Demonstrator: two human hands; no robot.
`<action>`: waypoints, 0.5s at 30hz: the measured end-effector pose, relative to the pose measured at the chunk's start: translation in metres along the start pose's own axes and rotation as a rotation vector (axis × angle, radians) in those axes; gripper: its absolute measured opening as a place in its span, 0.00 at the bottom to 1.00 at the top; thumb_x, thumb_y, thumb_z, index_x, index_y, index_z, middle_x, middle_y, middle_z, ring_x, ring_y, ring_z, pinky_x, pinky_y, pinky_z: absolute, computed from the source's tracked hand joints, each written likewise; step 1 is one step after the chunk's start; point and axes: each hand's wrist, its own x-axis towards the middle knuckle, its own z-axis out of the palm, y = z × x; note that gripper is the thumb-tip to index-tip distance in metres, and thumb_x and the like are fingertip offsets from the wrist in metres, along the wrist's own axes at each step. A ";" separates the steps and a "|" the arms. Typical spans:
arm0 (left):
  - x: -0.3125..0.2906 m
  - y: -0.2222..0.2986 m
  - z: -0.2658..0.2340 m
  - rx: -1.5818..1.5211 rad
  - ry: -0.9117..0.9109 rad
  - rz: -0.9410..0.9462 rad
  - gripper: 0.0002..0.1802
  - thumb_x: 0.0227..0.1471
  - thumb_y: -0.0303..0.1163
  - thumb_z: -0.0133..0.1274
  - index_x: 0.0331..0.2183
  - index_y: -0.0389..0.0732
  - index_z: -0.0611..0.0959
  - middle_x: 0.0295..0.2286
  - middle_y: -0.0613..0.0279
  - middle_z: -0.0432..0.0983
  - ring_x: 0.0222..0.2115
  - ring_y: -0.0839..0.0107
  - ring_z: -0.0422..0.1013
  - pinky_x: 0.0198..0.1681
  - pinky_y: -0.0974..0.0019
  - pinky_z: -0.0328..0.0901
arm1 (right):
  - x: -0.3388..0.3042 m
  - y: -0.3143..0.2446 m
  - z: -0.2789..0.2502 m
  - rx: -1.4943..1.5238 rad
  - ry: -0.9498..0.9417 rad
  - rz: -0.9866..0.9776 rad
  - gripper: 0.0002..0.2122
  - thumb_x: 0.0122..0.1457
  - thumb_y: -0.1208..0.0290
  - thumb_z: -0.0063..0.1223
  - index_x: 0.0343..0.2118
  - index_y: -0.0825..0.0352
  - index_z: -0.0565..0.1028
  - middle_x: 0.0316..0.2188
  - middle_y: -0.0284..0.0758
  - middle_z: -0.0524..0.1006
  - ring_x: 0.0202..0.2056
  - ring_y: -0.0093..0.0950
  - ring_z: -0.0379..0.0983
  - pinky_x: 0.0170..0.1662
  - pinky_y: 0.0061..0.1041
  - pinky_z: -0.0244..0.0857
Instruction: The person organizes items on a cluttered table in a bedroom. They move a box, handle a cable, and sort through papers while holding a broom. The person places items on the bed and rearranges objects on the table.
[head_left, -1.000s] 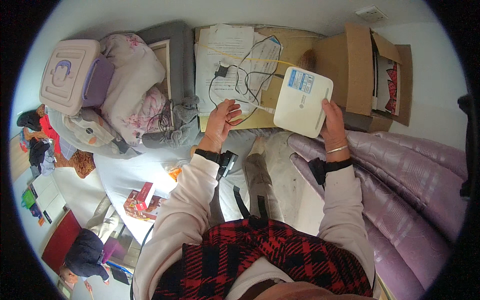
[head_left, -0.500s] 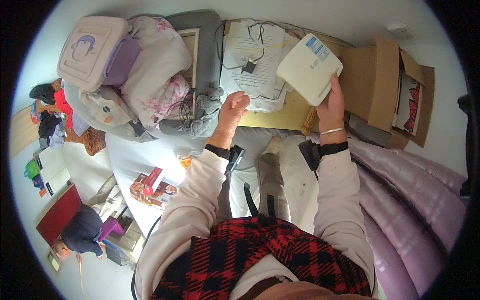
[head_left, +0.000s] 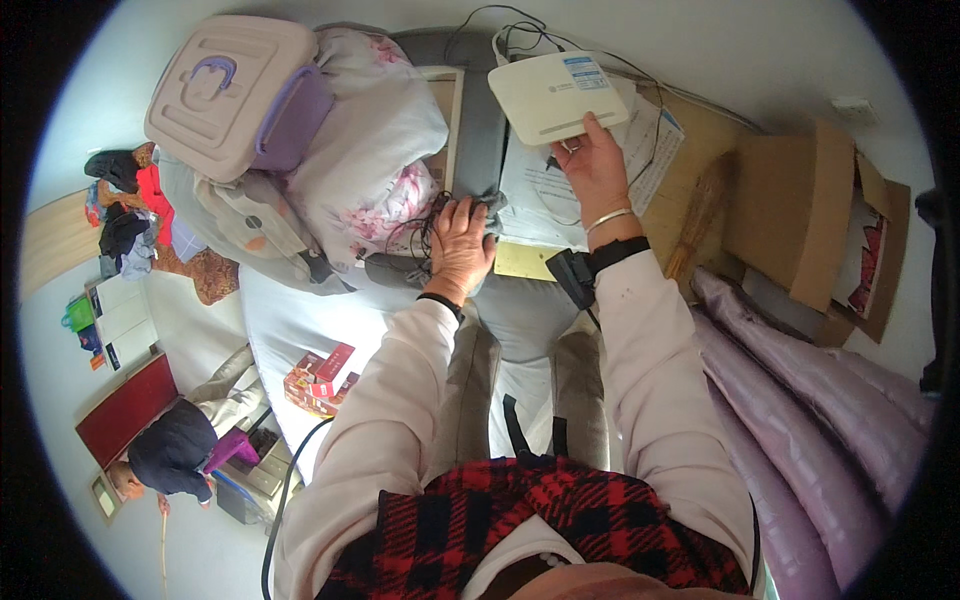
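My right hand [head_left: 594,178] grips a white router [head_left: 550,95] by its near edge, thumb and fingers closed on it. The router is a flat box with rounded corners and a blue-and-white label, held over printed papers [head_left: 528,195]. A dark cable [head_left: 655,130] loops behind and beside it. My left hand [head_left: 460,245] lies with its fingers extended over grey cloth, beside a tangle of thin black cables [head_left: 420,232]. Its palm is hidden, so anything under it cannot be seen.
A lidded plastic bin [head_left: 215,100] and floral bedding [head_left: 375,130] are at the left. To the right are a hand broom [head_left: 700,215], an open cardboard box [head_left: 775,215] and mauve padded material [head_left: 800,400]. Red packages [head_left: 320,378] lie nearer left. Another person [head_left: 172,445] bends at lower left.
My right hand has carried the router left and toward the wall, turning it. My left hand has opened from a loose curl and come down by the black cables. The view has shifted.
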 end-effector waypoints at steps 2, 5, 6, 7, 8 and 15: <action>-0.001 -0.001 0.003 0.005 0.023 0.018 0.29 0.34 0.37 0.54 0.43 0.43 0.70 0.47 0.56 0.58 0.48 0.55 0.52 0.51 0.54 0.50 | 0.015 0.019 0.002 0.001 0.047 0.040 0.11 0.54 0.71 0.47 0.41 0.60 0.67 0.37 0.30 0.70 0.38 0.24 0.65 0.45 0.31 0.61; -0.001 -0.003 0.003 -0.011 0.037 0.017 0.29 0.34 0.38 0.54 0.43 0.43 0.70 0.47 0.57 0.57 0.49 0.55 0.51 0.50 0.53 0.50 | 0.032 0.046 0.006 0.022 0.005 0.027 0.10 0.55 0.73 0.46 0.40 0.60 0.65 0.35 0.30 0.69 0.35 0.24 0.65 0.42 0.34 0.62; -0.001 -0.003 0.004 -0.016 0.062 0.025 0.28 0.33 0.38 0.55 0.41 0.42 0.72 0.46 0.57 0.57 0.48 0.55 0.52 0.49 0.52 0.51 | 0.037 0.054 0.007 0.025 0.017 0.038 0.10 0.55 0.74 0.45 0.40 0.60 0.65 0.36 0.30 0.69 0.37 0.25 0.66 0.42 0.34 0.63; -0.001 -0.004 0.004 -0.033 0.055 0.030 0.28 0.32 0.38 0.55 0.41 0.43 0.72 0.46 0.57 0.57 0.48 0.55 0.52 0.49 0.52 0.51 | 0.040 0.062 0.007 0.029 0.008 0.040 0.10 0.55 0.74 0.45 0.40 0.60 0.65 0.36 0.30 0.69 0.37 0.25 0.66 0.41 0.35 0.63; -0.001 -0.005 0.005 -0.039 0.059 0.032 0.28 0.32 0.37 0.55 0.41 0.43 0.72 0.46 0.57 0.57 0.48 0.55 0.52 0.49 0.52 0.51 | 0.042 0.071 0.008 0.031 -0.001 0.043 0.10 0.55 0.75 0.45 0.40 0.60 0.65 0.36 0.31 0.69 0.37 0.26 0.66 0.41 0.35 0.64; -0.002 -0.010 0.009 -0.076 0.047 0.033 0.29 0.30 0.37 0.55 0.42 0.46 0.71 0.47 0.60 0.58 0.48 0.56 0.52 0.49 0.57 0.52 | 0.049 0.105 0.011 -0.017 0.082 0.027 0.09 0.54 0.75 0.46 0.39 0.63 0.67 0.36 0.32 0.69 0.35 0.26 0.67 0.38 0.30 0.67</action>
